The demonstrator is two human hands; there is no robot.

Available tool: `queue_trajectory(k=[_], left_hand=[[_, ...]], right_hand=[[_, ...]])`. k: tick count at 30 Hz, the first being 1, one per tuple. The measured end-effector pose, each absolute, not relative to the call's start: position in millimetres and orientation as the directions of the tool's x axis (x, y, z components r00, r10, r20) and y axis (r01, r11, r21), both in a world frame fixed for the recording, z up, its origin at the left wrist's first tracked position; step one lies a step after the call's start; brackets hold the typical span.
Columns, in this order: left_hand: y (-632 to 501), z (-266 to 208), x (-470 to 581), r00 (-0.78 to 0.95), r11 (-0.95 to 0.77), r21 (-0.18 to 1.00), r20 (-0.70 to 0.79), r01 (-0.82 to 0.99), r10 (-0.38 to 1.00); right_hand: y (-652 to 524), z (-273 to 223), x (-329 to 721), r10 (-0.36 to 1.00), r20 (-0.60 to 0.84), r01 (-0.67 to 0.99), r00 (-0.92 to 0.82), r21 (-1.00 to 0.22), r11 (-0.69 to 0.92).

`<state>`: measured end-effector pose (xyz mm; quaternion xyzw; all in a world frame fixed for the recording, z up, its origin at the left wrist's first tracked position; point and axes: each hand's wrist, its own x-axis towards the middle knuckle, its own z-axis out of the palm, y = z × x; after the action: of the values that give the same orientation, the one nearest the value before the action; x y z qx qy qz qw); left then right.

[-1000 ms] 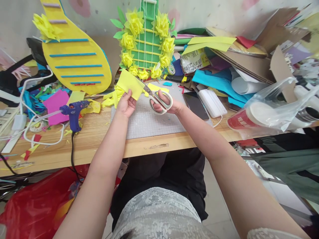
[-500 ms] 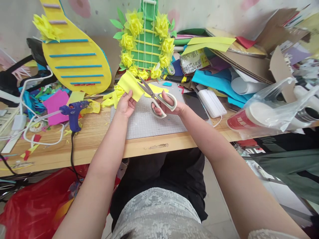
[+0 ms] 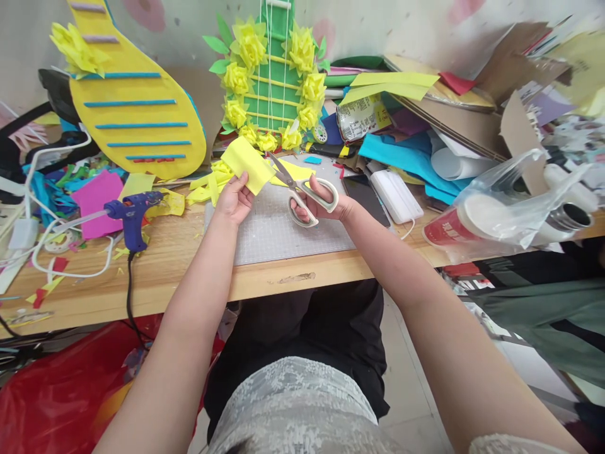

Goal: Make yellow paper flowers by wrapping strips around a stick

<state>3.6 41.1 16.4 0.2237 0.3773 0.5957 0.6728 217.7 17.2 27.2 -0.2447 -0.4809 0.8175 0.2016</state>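
Note:
My left hand (image 3: 235,199) pinches a folded piece of yellow paper (image 3: 247,165) between thumb and fingers, above the grey cutting mat (image 3: 265,236). Through the white handles of a pair of scissors (image 3: 305,189) go the thumb and fingers of my right hand (image 3: 326,200). The blades are parted and point up and left, their tips close to the paper's right edge; whether they touch it I cannot tell. Yellow paper strips (image 3: 210,181) lie just behind my left hand.
A green guitar-shaped craft with yellow flowers (image 3: 269,94) and a yellow lute-shaped one (image 3: 137,120) lean at the wall. On the left stands a blue glue gun (image 3: 135,221). Rightward are a phone (image 3: 366,195), a white power bank (image 3: 396,195), a bagged red cup (image 3: 449,228) and piled cardboard (image 3: 454,123).
The scissors have drawn slightly away from the paper, which has turned a little in my left hand. The whole view has shifted slightly.

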Motion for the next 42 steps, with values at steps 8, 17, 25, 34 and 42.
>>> queue_trajectory(k=[8, 17, 25, 34, 42], left_hand=[[38.1, 14.0, 7.9, 0.039, 0.206, 0.761, -0.232, -0.615, 0.972], [39.4, 12.7, 7.8, 0.008, 0.198, 0.788, -0.238, -0.583, 0.971], [36.7, 15.9, 10.0, 0.005, 0.191, 0.79, -0.232, -0.582, 0.973], [37.8, 10.6, 11.5, -0.012, 0.18, 0.799, -0.228, -0.574, 0.974], [36.8, 11.3, 13.0, -0.037, 0.153, 0.802, -0.212, -0.577, 0.977]], right_hand=[[27.2, 23.5, 203.1, 0.57, -0.141, -0.179, -0.809, -0.866, -0.467], [37.5, 17.0, 191.5, 0.608, -0.081, -0.266, -0.79, -0.848, -0.458], [35.3, 16.6, 190.8, 0.613, -0.093, -0.259, -0.784, -0.85, -0.46], [38.9, 23.0, 180.6, 0.596, -0.148, -0.209, -0.789, -0.848, -0.487], [37.4, 25.4, 173.9, 0.611, -0.155, -0.215, -0.776, -0.846, -0.487]])
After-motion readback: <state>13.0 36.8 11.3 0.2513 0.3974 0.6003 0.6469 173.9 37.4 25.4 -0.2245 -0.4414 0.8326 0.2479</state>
